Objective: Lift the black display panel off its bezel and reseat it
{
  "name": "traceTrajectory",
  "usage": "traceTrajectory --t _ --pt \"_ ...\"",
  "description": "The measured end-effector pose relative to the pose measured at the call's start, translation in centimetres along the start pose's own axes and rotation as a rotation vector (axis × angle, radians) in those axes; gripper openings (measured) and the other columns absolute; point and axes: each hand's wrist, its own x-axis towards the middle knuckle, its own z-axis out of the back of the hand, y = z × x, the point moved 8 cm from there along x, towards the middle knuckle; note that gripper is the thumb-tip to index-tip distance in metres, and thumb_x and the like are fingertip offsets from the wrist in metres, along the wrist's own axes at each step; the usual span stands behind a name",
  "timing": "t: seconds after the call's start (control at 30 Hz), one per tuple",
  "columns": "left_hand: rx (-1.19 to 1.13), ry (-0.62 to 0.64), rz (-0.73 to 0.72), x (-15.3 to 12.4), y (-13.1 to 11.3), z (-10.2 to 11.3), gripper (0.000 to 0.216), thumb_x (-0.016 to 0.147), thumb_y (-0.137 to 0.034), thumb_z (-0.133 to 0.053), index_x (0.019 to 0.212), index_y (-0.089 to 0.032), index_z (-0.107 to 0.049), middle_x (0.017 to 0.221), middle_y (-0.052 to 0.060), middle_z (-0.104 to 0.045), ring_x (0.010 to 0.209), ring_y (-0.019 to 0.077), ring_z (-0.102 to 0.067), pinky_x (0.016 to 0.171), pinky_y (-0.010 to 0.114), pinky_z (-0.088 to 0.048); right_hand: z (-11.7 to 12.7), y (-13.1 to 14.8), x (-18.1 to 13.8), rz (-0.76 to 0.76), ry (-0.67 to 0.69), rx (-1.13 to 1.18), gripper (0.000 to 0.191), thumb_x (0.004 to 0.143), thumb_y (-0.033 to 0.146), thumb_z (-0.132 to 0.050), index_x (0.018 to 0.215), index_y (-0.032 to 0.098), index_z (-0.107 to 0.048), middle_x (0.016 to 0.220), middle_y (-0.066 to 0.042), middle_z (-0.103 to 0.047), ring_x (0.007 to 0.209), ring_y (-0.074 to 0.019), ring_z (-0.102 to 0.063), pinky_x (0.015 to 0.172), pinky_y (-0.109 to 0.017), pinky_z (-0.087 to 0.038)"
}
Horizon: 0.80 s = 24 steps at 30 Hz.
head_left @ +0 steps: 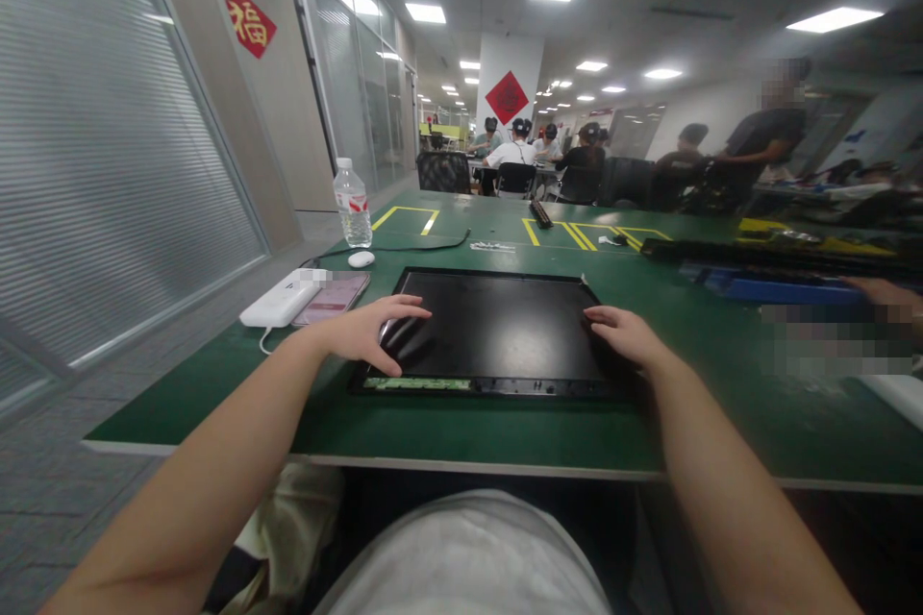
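A flat black screen panel (497,322) lies on the green table (692,404), with a narrow green circuit strip (416,383) along its near edge. My left hand (367,332) rests on the panel's left edge, fingers spread flat over the glass. On the right edge lies my right hand (626,334), fingers stretched out and apart. Neither hand holds anything.
To the left of the panel lie a white power bank (278,304), a phone (333,296), a white mouse (361,258) and a water bottle (353,203). Dark panels and a blue tray (764,285) sit at the right, near another person's hand (886,293). People sit at far tables.
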Motion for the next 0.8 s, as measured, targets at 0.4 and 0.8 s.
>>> traceTrajectory --t 0.4,0.8 --pt "0.054 -0.015 -0.112 -0.1 -1.2 -0.1 0.096 0.065 -0.039 -0.085 0.151 -0.029 -0.043 0.163 0.011 -0.033 0.148 0.0354 -0.033 0.120 0.046 -0.028 -0.3 -0.3 0.2 0.032 0.034 -0.101 0.033 0.081 0.017 -0.062 0.111 0.020 -0.074 0.118 -0.008 -0.074 0.113 -0.0222 -0.068 0.107 -0.037 -0.046" --pt "0.050 0.008 -0.119 -0.1 -1.8 -0.2 0.084 0.066 -0.028 -0.082 0.144 -0.027 -0.052 0.162 0.011 -0.034 0.146 0.0343 -0.036 0.119 0.046 -0.030 -0.4 -0.1 0.1 0.017 0.049 -0.117 0.035 0.082 0.016 -0.060 0.115 0.018 -0.073 0.120 -0.009 -0.073 0.114 -0.0211 -0.067 0.107 -0.034 -0.046"
